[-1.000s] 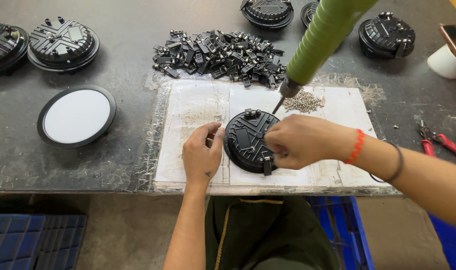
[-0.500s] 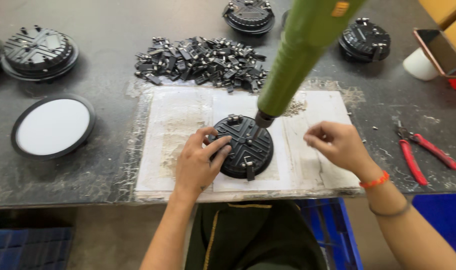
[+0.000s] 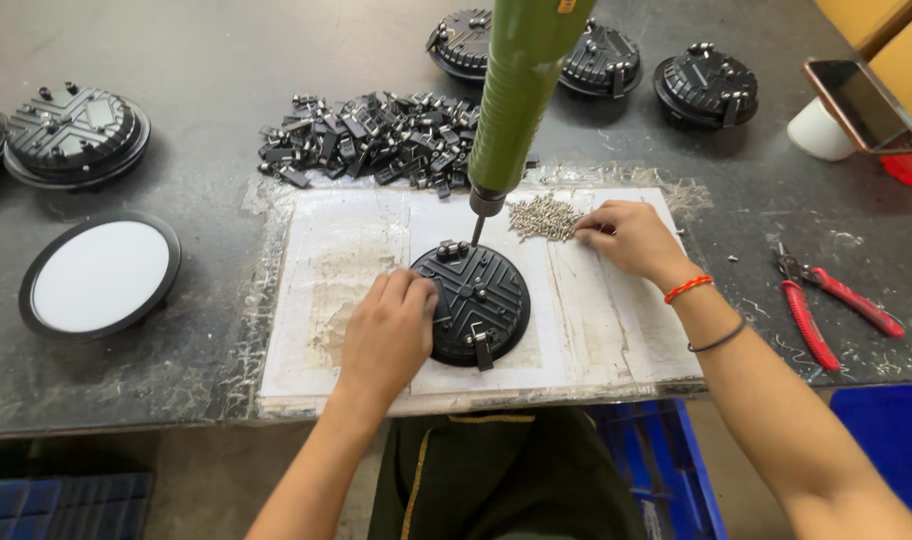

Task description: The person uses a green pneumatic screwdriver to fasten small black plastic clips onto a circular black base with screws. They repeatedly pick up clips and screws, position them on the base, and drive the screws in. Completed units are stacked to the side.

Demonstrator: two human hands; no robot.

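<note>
We pin the black housing (image 3: 473,302) on the white mat (image 3: 356,260) with our flat left hand (image 3: 388,335) while our right hand (image 3: 624,237) pinches at the screws (image 3: 542,217) (driver (image 3: 516,100) hanging idle), so fastening looks unfinished.

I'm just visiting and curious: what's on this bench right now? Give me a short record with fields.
Left hand: left hand rests on the round black housing, fingers on its left rim
Right hand: right hand reaches into the pile of small screws
Tool: green electric screwdriver hangs above the housing, bit near its top edge
Work surface: white paper mat on a dark table
Nearby: heap of black clips, white-faced round panel, red pliers
</note>
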